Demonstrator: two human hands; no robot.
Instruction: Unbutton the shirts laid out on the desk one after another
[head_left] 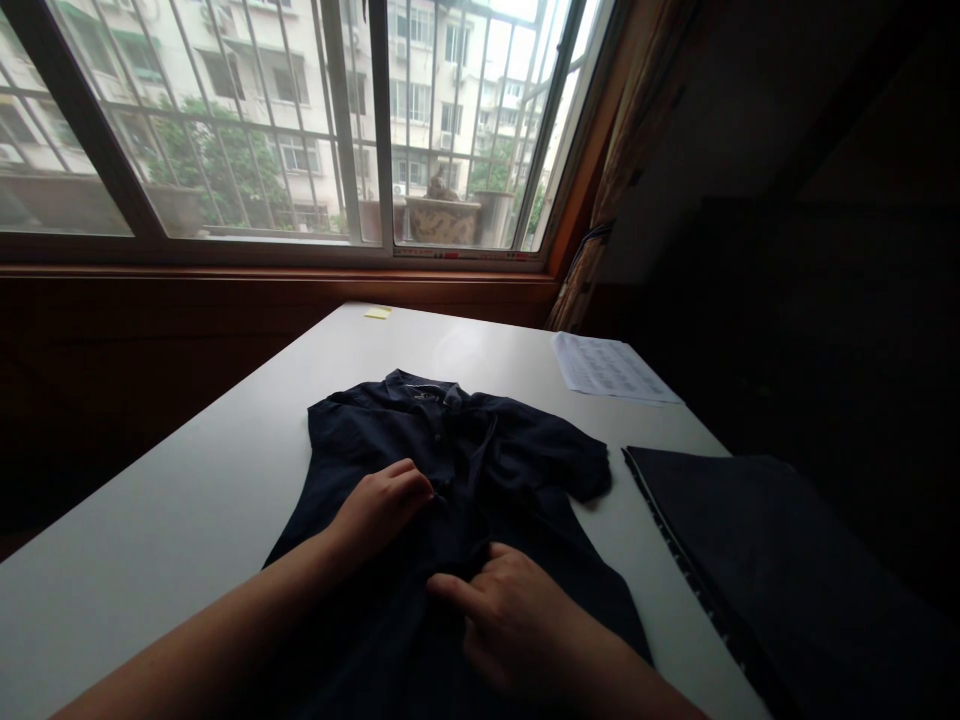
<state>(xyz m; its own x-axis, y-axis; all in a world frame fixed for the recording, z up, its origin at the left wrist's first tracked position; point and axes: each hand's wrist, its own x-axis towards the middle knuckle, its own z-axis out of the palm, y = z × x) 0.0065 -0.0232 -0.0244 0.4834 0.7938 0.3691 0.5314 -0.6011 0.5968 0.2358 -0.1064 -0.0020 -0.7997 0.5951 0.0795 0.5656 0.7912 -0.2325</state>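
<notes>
Pinching the shirt (517, 460) at its front opening with the left grip (386, 505); gathering its fabric, lower, between thumb and fingers of the right grip (517, 610). Find it lying face-up beneath both on the surface (172, 500). Right of the right grip, see cloth (742, 530); farther ahead, papers (615, 367); well ahead of the left grip, a note (378, 313).

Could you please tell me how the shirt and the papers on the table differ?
The shirt is dark navy, while the papers are white with grey print.
The shirt is much larger than the papers.
The left hand and right hand are on the shirt; neither touches the papers.
Both the shirt and the papers lie on the white table.
</notes>
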